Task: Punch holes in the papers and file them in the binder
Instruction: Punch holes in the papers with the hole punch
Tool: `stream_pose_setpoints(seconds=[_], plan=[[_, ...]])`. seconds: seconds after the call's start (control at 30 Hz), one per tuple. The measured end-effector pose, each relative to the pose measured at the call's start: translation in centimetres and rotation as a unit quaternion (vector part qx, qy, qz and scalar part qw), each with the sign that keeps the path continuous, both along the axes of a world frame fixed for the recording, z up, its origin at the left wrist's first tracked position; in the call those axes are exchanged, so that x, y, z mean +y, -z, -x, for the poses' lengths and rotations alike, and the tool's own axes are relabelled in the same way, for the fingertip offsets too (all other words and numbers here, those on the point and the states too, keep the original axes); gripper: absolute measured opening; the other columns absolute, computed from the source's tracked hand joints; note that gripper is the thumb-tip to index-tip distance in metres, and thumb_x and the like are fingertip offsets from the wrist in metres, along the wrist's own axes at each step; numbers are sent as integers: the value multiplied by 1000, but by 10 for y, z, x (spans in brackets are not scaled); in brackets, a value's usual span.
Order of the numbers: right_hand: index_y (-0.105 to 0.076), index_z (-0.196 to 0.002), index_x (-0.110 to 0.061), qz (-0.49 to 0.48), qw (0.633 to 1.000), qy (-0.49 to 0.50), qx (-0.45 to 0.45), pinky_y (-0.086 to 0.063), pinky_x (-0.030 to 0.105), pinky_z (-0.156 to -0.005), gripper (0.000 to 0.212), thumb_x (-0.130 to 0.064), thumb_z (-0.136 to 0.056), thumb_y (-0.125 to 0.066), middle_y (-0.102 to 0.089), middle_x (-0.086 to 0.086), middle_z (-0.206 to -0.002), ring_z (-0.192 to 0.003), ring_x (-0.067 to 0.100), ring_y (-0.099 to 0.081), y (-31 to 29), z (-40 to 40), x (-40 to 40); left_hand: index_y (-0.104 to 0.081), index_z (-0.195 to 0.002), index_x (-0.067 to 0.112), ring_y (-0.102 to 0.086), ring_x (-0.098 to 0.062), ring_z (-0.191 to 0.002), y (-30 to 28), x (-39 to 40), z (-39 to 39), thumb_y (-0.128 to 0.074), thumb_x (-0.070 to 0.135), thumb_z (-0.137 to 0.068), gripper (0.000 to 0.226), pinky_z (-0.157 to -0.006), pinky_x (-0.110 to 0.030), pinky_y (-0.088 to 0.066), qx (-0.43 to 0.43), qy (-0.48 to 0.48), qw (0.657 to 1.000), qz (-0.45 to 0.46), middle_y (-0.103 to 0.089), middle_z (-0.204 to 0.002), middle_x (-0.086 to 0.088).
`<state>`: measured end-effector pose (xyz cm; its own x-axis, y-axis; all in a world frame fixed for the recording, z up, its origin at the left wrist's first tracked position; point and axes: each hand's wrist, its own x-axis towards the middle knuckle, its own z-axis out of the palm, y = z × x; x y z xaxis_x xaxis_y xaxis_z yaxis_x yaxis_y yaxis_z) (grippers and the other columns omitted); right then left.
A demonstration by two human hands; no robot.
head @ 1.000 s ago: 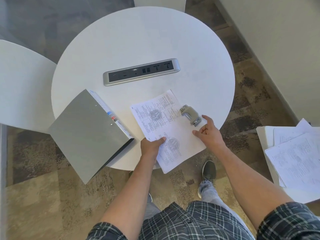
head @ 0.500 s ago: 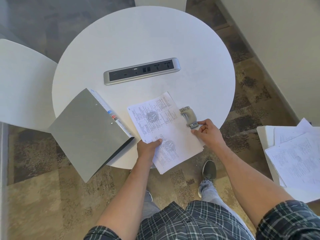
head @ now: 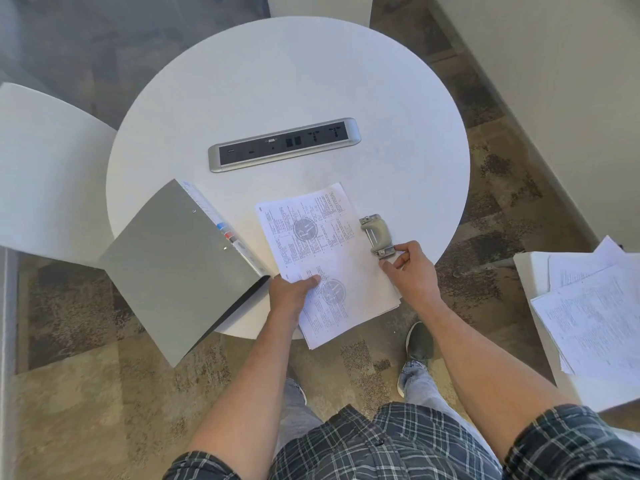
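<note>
Landmark: hole punch (head: 376,235), on the round table (head: 311,81) near its front-right edge. Papers (head: 322,258) lie just left of it, right edge touching it, front end overhanging the table. My left hand (head: 290,295) pinches the stack's front-left side. My right hand (head: 408,268) has its fingertips closed on the punch's near end. Binder (head: 180,271) is shut, further left. Next, I reckon: square the stack, seat the edge fully in the slot, press straight down.

A silver power strip (head: 284,144) sits mid-table on the round white table (head: 381,81). White chair (head: 45,174) at left, patterned carpet (head: 86,393) below.
</note>
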<state>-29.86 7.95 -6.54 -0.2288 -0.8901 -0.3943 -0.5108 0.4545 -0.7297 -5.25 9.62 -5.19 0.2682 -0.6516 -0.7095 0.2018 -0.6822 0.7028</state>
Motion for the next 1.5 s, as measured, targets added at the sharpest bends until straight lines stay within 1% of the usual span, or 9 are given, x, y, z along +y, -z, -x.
stream_pose_setpoints(seconds=[0.1, 0.2, 0.43, 0.53, 0.73, 0.87, 0.97, 1.33, 1.5], plan=[[-55, -118, -21, -3, 1000, 0, 9, -39, 26, -58, 38, -33, -90, -77, -62, 1, -88, -74, 7, -56, 0, -2, 0, -73, -95, 21, -71, -18, -90, -1, -4, -4, -85, -1, -76, 32, -74, -29, -56, 5, 17, 1000, 4, -75, -98, 3], [-54, -117, -23, -6, 1000, -1, 13, -37, 25, -58, 38, -35, -89, -77, -61, 0, -84, -72, 8, -57, 0, -3, -1, -73, -100, 19, -72, -21, -92, 1, -9, -7, -86, -1, -75, 34, -82, -36, -58, -2, 31, 1000, -2, -75, -98, 3], [-52, -116, -24, -19, 999, -13, 39, -38, 26, -56, 43, -42, -86, -77, -58, -2, -79, -68, 11, -58, 3, -3, -6, -72, -96, 21, -70, -17, -89, 3, -20, -11, -87, 2, -74, 33, -86, -35, -55, -30, 63, 997, -15, -74, -93, 5], [-50, -116, -26, -27, 998, -10, 47, -37, 27, -55, 46, -45, -85, -78, -58, -3, -82, -70, 9, -58, 4, -5, -7, -72, -92, 20, -71, -22, -91, 4, -26, -13, -88, 2, -72, 32, -87, -38, -56, -36, 71, 996, -28, -75, -94, 2], [-49, -118, -25, -35, 998, -12, 54, -38, 28, -56, 45, -45, -87, -75, -59, -3, -82, -72, 9, -60, 3, -7, -8, -73, -103, 12, -72, -28, -97, 3, -35, -17, -87, 0, -73, 36, -91, -44, -58, -36, 95, 995, -25, -76, -105, -7], [-49, -118, -25, -39, 998, -10, 56, -39, 28, -56, 45, -45, -86, -75, -61, -2, -85, -74, 10, -61, 2, -7, -9, -72, -102, 14, -72, -23, -92, 0, -36, -18, -85, -2, -75, 34, -87, -38, -57, -29, 96, 995, -12, -76, -101, -4], [-48, -118, -26, -44, 998, -12, 48, -40, 29, -57, 47, -46, -85, -76, -62, 0, -88, -76, 11, -61, 3, -7, -9, -72, -106, 13, -72, -22, -94, 0, -36, -20, -86, 1, -74, 37, -87, -36, -56, -27, 102, 994, -4, -76, -99, 0], [-50, -118, -26, -37, 999, -10, 29, -42, 31, -60, 38, -35, -89, -73, -59, -2, -81, -75, 13, -61, 4, -4, -8, -71, -104, 15, -70, -17, -89, 2, -34, -12, -86, 2, -75, 35, -88, -38, -55, -22, 108, 994, 5, -74, -96, 3], [-52, -120, -24, -42, 999, 5, -11, -41, 30, -61, 33, -24, -91, -69, -58, -3, -80, -75, 15, -60, 2, 0, -7, -70, -104, 16, -70, -16, -89, 2, -34, -4, -86, 1, -75, 35, -78, -30, -54, -7, 106, 994, -2, -74, -98, 0]])
